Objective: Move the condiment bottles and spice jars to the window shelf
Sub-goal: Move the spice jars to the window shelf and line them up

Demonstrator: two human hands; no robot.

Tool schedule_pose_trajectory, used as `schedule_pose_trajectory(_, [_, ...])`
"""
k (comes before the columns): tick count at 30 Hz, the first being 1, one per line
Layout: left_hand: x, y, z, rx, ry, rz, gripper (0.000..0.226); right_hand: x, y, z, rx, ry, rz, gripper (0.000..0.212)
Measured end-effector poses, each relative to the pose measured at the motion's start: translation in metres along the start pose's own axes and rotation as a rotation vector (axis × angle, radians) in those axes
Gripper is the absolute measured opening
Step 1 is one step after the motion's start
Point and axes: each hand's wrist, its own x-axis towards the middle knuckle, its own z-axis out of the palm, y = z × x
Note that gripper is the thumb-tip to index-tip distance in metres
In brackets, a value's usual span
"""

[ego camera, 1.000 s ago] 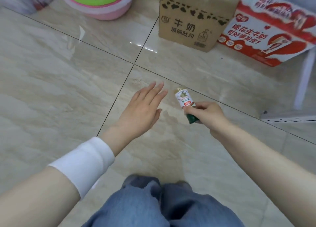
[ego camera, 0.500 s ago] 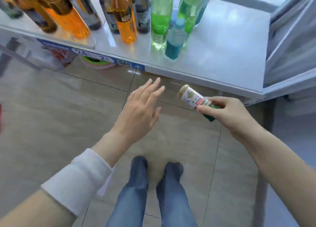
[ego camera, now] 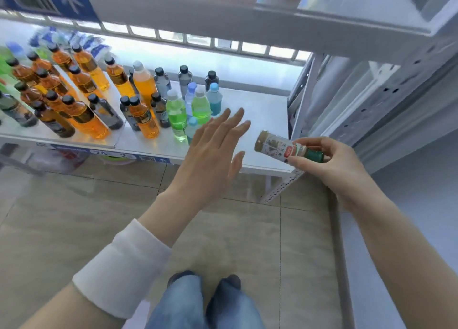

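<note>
My right hand (ego camera: 329,162) pinches a small spice jar (ego camera: 277,146) by its green cap end, holding it tilted with its base pointing up-left, just over the front right corner of the white shelf (ego camera: 260,120). The jar has a white label with a red mark. My left hand (ego camera: 213,150) hovers flat with straight, spread fingers in front of the shelf edge, left of the jar, holding nothing. A bright window runs behind the shelf.
Several drink bottles stand on the shelf: orange ones (ego camera: 84,115) at left, green and blue ones (ego camera: 198,105) near the middle. An upper shelf (ego camera: 223,13) overhangs. A perforated metal upright (ego camera: 300,98) bounds the right side. My legs stand on the tiled floor (ego camera: 74,217).
The view has risen from the floor to the shelf. My right hand has carried the spice jar up to the shelf's right end, and my left hand has stayed flat beside it.
</note>
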Motion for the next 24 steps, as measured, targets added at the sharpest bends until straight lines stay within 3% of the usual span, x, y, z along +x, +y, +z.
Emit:
schedule_pose_trajectory(17, [0.170, 0.035, -0.057, -0.150, 0.322, 0.237, 0.041, 0.031, -0.147, -0.131, 0.111, 0.270, -0.256, 0.048])
schedule_pose_trajectory(24, [0.211, 0.030, -0.050, -0.172, 0.460, 0.139, 0.041, 0.089, -0.174, -0.150, -0.006, 0.389, -0.341, 0.055])
